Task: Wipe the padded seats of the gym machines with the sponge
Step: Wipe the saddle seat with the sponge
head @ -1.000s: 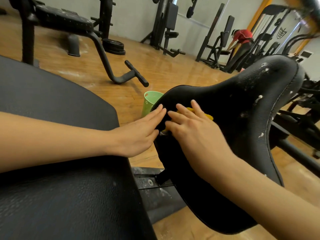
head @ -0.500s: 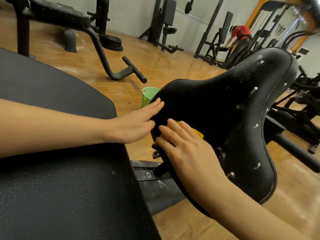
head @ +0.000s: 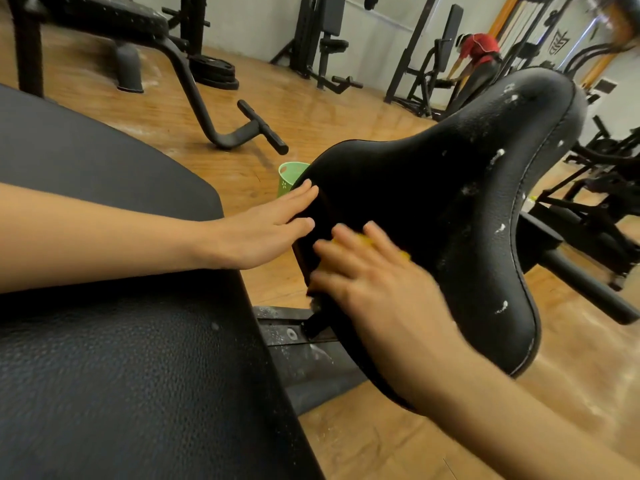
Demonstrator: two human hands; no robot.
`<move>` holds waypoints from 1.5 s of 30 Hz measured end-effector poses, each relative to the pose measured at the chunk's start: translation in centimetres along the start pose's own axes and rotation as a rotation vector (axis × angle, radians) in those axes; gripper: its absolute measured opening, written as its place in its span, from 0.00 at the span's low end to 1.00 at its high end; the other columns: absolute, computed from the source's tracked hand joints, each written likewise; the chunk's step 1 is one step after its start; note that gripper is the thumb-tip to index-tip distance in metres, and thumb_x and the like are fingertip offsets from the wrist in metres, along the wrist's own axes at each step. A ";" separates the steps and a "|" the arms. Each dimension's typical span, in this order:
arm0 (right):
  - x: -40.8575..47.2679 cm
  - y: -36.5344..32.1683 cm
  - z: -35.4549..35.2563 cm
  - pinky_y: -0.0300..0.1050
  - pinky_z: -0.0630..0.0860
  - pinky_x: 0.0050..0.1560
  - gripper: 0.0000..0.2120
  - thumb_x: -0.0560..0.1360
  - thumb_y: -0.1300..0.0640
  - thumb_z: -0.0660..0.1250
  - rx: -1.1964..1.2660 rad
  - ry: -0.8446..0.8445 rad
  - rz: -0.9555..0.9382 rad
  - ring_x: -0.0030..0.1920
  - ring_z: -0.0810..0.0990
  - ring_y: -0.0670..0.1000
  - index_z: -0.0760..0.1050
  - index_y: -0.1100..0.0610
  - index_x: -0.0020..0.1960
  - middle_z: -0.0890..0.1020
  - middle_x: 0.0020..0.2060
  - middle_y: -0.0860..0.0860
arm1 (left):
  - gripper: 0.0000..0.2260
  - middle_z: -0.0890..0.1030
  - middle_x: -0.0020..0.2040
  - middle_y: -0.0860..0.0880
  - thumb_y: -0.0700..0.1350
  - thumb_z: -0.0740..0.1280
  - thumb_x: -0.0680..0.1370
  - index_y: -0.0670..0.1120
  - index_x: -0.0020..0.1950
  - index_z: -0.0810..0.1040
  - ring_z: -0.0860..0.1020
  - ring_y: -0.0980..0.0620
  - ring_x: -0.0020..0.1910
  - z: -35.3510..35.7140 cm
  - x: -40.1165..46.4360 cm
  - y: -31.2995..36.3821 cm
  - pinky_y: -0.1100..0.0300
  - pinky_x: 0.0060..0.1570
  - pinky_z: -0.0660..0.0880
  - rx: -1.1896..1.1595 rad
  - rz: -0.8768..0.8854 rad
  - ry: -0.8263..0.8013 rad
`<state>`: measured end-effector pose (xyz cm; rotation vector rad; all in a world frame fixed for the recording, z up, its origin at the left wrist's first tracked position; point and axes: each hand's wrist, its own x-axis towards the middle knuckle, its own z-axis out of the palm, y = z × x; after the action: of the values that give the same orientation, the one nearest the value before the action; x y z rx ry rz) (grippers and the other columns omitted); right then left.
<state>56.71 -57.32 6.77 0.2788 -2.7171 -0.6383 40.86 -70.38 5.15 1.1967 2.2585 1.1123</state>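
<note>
While flat on the narrow front end of the black saddle seat [head: 433, 209], presses the yellow sponge [head: 372, 242] under the right hand [head: 377, 289], fingers spread over it. Rests the left hand [head: 266, 230], fingers straight and holding nothing, against the seat's nose, just beside the sponge. Hides part of a green cup [head: 287, 178] behind.
</note>
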 end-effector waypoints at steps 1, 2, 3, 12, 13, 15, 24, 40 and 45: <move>0.2 1.0 -0.6 0.57 0.57 0.74 0.15 0.73 0.58 0.61 0.000 0.027 0.063 0.68 0.73 0.59 0.83 0.54 0.53 0.79 0.62 0.56 | 0.25 0.45 0.79 0.61 0.48 0.53 0.85 0.54 0.80 0.48 0.45 0.65 0.76 0.0 0.0 0.0 0.69 0.71 0.45 -0.003 -0.001 -0.002; 0.5 1.5 -0.8 0.57 0.56 0.72 0.17 0.75 0.56 0.57 0.001 0.055 0.124 0.68 0.73 0.60 0.83 0.55 0.54 0.79 0.63 0.57 | 0.25 0.46 0.79 0.61 0.48 0.53 0.85 0.54 0.80 0.48 0.45 0.66 0.76 0.0 0.0 0.1 0.70 0.70 0.45 -0.006 -0.005 -0.002; 0.6 1.3 -0.6 0.56 0.55 0.71 0.20 0.75 0.56 0.54 -0.009 0.085 0.168 0.68 0.73 0.61 0.83 0.56 0.55 0.79 0.63 0.58 | 0.25 0.46 0.79 0.62 0.48 0.53 0.85 0.54 0.80 0.48 0.45 0.65 0.76 0.0 0.0 0.1 0.70 0.70 0.45 -0.007 -0.006 0.000; -1.0 1.1 -0.9 0.56 0.53 0.72 0.21 0.73 0.55 0.53 0.006 0.028 0.076 0.69 0.72 0.59 0.82 0.54 0.57 0.78 0.64 0.55 | 0.26 0.45 0.80 0.59 0.50 0.55 0.84 0.53 0.80 0.48 0.45 0.64 0.77 0.2 0.1 0.0 0.60 0.77 0.47 0.026 0.021 0.021; -0.4 2.5 -1.6 0.56 0.51 0.72 0.21 0.74 0.55 0.54 -0.008 0.050 0.138 0.70 0.71 0.59 0.82 0.54 0.57 0.78 0.65 0.55 | 0.27 0.45 0.80 0.59 0.50 0.55 0.84 0.53 0.80 0.47 0.45 0.64 0.77 0.2 0.1 -0.1 0.61 0.77 0.48 0.029 0.025 0.018; 0.1 3.1 -2.0 0.57 0.49 0.73 0.21 0.75 0.56 0.53 -0.013 0.082 0.231 0.71 0.69 0.61 0.81 0.56 0.58 0.77 0.66 0.57 | 0.28 0.45 0.80 0.59 0.52 0.56 0.84 0.54 0.80 0.45 0.45 0.65 0.76 0.4 0.1 -0.2 0.62 0.76 0.47 0.041 0.032 0.028; -1.1 2.4 -1.2 0.58 0.54 0.72 0.23 0.74 0.54 0.51 0.016 -0.010 0.055 0.70 0.70 0.57 0.81 0.52 0.59 0.77 0.65 0.54 | 0.28 0.41 0.79 0.61 0.46 0.57 0.84 0.62 0.79 0.47 0.42 0.65 0.76 2.4 -0.4 1.1 0.75 0.69 0.46 0.077 0.208 0.149; 1.7 7.7 -4.7 0.56 0.51 0.74 0.23 0.76 0.52 0.51 -0.002 0.126 0.216 0.74 0.65 0.57 0.78 0.54 0.63 0.74 0.69 0.54 | 0.29 0.33 0.70 0.77 0.54 0.55 0.82 0.74 0.72 0.40 0.39 0.76 0.70 2.9 -0.4 1.0 0.78 0.66 0.48 0.108 0.221 0.086; 0.0 8.2 -4.4 0.56 0.56 0.70 0.21 0.74 0.53 0.54 -0.015 0.054 -0.061 0.69 0.71 0.56 0.81 0.49 0.59 0.78 0.65 0.50 | 0.28 0.32 0.72 0.74 0.52 0.54 0.83 0.71 0.75 0.41 0.37 0.73 0.73 3.1 -0.5 1.4 0.71 0.71 0.47 0.133 0.233 0.173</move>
<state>57.34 -51.84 14.26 0.3711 -2.6598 -0.6584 43.80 -68.87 4.31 1.5014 2.4010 1.2065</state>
